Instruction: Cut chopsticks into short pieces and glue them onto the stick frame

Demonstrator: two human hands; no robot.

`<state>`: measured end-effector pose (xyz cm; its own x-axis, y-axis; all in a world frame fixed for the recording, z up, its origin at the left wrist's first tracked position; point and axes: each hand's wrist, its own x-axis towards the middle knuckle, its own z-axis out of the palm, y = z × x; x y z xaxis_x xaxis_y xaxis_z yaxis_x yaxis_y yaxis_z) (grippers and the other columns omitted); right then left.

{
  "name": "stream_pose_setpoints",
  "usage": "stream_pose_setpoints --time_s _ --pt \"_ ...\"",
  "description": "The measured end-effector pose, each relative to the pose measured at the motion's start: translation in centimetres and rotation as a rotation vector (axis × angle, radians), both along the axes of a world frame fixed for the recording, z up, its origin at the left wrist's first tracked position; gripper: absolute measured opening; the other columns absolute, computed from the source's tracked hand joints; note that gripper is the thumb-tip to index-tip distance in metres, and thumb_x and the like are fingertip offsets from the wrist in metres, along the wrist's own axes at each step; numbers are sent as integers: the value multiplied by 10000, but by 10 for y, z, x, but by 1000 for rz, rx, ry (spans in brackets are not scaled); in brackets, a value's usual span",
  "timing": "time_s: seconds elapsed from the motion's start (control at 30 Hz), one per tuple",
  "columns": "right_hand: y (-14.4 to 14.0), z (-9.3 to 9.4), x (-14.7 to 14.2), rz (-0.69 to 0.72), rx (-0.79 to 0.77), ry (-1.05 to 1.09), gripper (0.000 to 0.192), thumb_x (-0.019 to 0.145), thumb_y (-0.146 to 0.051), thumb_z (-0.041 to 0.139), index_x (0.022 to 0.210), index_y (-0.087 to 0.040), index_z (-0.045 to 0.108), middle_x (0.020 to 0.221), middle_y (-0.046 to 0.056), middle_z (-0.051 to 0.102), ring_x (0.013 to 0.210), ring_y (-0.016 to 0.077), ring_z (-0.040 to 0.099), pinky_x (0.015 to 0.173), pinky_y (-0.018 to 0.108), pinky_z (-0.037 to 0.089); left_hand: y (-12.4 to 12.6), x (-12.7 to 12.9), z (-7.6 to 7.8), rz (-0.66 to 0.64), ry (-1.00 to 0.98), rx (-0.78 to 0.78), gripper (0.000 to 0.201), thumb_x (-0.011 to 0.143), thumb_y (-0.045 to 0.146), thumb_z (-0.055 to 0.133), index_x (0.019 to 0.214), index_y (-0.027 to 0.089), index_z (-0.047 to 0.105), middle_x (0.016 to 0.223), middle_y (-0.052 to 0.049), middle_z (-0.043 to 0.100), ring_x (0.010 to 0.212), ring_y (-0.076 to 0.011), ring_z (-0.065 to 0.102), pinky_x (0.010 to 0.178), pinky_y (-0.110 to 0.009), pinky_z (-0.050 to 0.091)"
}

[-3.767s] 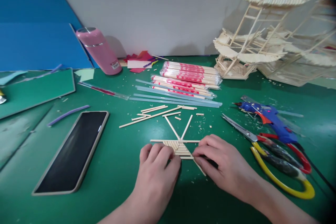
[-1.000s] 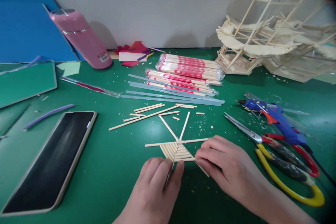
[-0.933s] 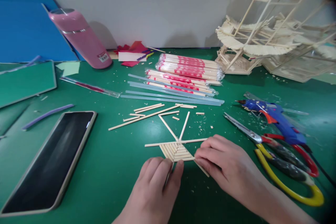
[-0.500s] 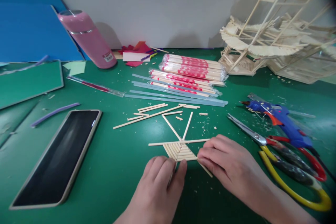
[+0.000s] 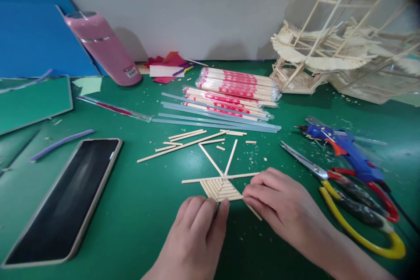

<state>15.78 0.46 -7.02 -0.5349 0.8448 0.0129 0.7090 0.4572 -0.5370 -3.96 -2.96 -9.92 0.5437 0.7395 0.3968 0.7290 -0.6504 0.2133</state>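
A small fan-shaped piece of wooden sticks [image 5: 220, 189], its near part filled with rows of sticks, lies on the green table between my hands. Two bare spokes of it point away from me in a V. My left hand [image 5: 197, 232] pinches the near-left corner, thumb at the edge; the fingertips are partly hidden. A long wooden stick [image 5: 203, 180] lies across the middle, and my right hand [image 5: 284, 210] closes over its right end. The same hand's thumb and fingers press at the piece's right corner, where a spoke sticks out toward me.
Loose sticks [image 5: 183, 146], glue sticks [image 5: 213, 123] and wrapped chopsticks [image 5: 238, 85] lie beyond. At right are scissors [image 5: 318, 170], a blue glue gun [image 5: 344, 142] and a stick-built model [image 5: 305, 54]. A phone [image 5: 65, 197] and a pink bottle [image 5: 105, 48] are at left.
The view has shifted slightly, so most things appear a little further left. Both hands keep their hold on the stick piece, with hardly any movement against it.
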Motion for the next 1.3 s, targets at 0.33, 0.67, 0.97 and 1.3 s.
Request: stream_pose_setpoints --time_s 0.33,0.67,0.97,1.3 --pt "-1 0 0 -7 -19 20 207 882 -216 406 857 -215 611 797 22 561 749 149 485 655 292 382 1 2 1 14 -61 14 268 903 150 323 998 98 568 726 -56 558 646 -164 501 577 -296 458" --pt "0 -2 0 -18 -42 60 198 876 -205 405 860 -215 602 806 30 566 742 148 500 644 281 400 1 5 7 36 -55 4 268 900 124 313 949 115 576 699 -42 563 621 -153 505 564 -285 460" --pt "-1 0 -1 -20 -66 56 182 883 -206 402 860 -224 581 806 22 554 751 152 489 652 291 382 1 2 4 21 -43 -15 264 902 138 320 980 115 571 730 -52 571 644 -156 509 582 -296 470" --pt "1 1 -2 -13 -67 45 185 882 -202 393 830 -216 570 797 18 548 747 150 483 654 294 379 3 5 5 47 -83 10 276 899 127 309 949 126 581 701 -40 570 634 -151 510 578 -284 470"
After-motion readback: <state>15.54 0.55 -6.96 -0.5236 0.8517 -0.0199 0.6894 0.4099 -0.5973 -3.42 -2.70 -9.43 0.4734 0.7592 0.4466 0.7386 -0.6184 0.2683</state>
